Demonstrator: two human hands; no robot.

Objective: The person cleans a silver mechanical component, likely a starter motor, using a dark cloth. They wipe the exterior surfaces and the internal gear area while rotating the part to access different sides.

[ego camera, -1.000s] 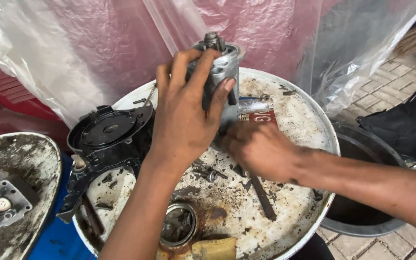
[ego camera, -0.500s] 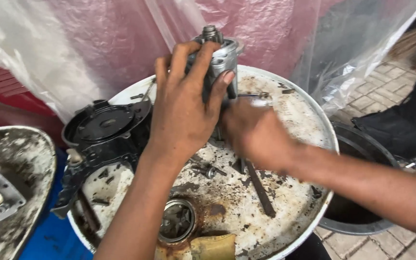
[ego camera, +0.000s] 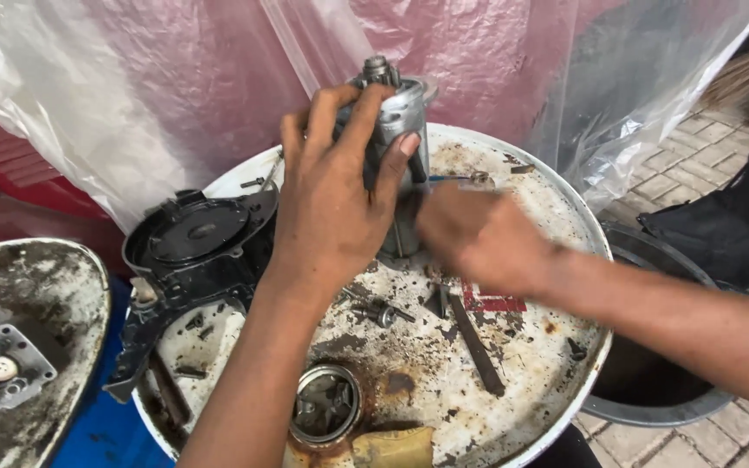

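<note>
Left hand (ego camera: 333, 204) clamped around upright metal motor (ego camera: 399, 147), right hand (ego camera: 478, 238) (blurred) at its base, grip unclear

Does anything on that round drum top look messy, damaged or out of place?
Yes. The white drum lid is rusty and stained, with loose screws and a dark metal bar scattered on it. The left hand grips an upright grey metal motor.

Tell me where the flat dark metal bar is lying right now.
In the head view the flat dark metal bar lies on the rusty white drum lid, right of centre, just below the right hand and right of the round bung opening.
</note>
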